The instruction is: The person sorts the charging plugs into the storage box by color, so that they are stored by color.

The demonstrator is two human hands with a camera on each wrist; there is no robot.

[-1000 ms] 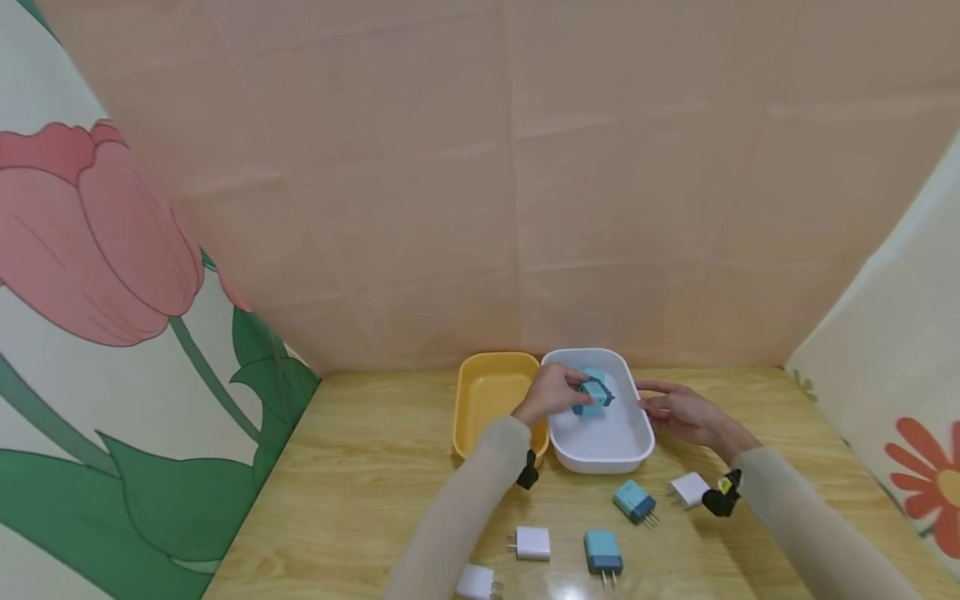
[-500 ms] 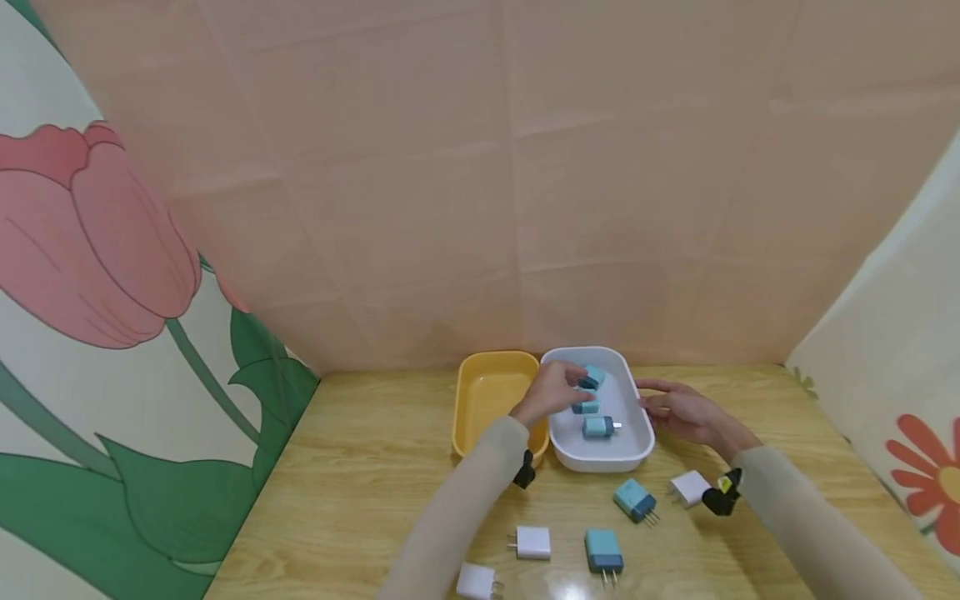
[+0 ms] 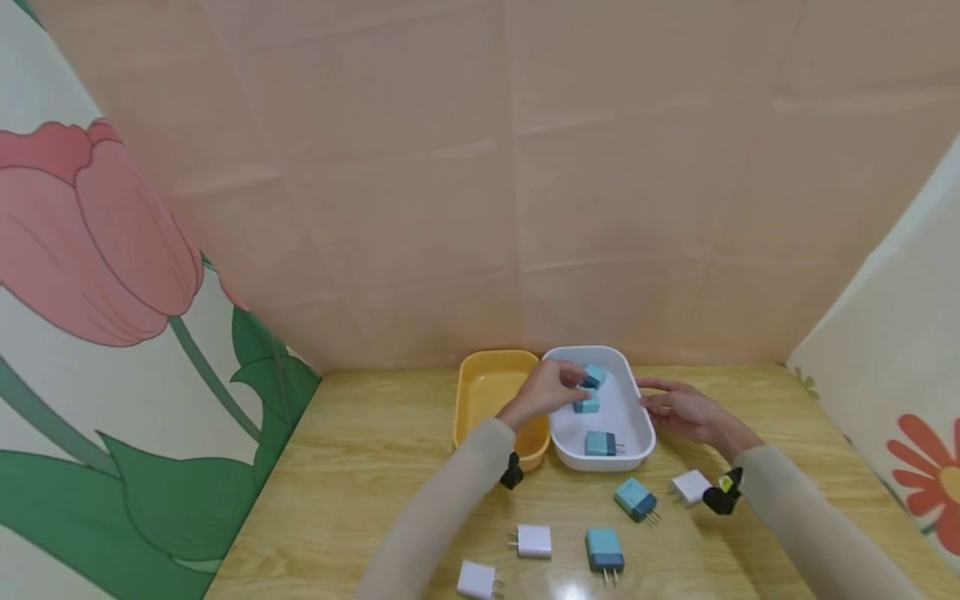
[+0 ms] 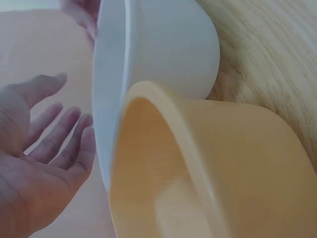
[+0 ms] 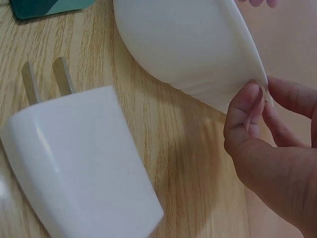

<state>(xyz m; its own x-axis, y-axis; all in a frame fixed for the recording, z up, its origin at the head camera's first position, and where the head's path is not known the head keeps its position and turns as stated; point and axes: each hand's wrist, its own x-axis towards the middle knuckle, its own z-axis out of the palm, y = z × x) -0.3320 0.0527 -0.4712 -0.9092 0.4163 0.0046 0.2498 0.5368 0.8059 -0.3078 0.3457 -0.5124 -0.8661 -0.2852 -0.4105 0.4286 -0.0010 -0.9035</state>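
Note:
A white plastic tub (image 3: 633, 417) holds three blue charger plugs: one at the far end (image 3: 596, 375), one in the middle (image 3: 587, 403) partly behind my fingers, and one (image 3: 600, 443) near the front wall with its prongs pointing right. Over the tub's left side hovers my left hand (image 3: 547, 388); in the left wrist view its fingers are loosely bent and apart, with nothing between them. My right hand (image 3: 684, 414) pinches the tub's right rim between thumb and fingers, clearest in the right wrist view, where the rim (image 5: 255, 54) runs into the fingertips.
A yellow tub (image 3: 468, 408) stands against the white one's left side, under my left wrist. On the wooden table in front lie two blue chargers (image 3: 635, 498) and three white chargers, one (image 3: 690, 487) by my right wrist. A beige cloth backdrop rises behind.
My left hand has let go of a blue charger, which dropped into the white tub and slid toward its front. The left hand then drew back slightly left. The right hand stayed at the rim.

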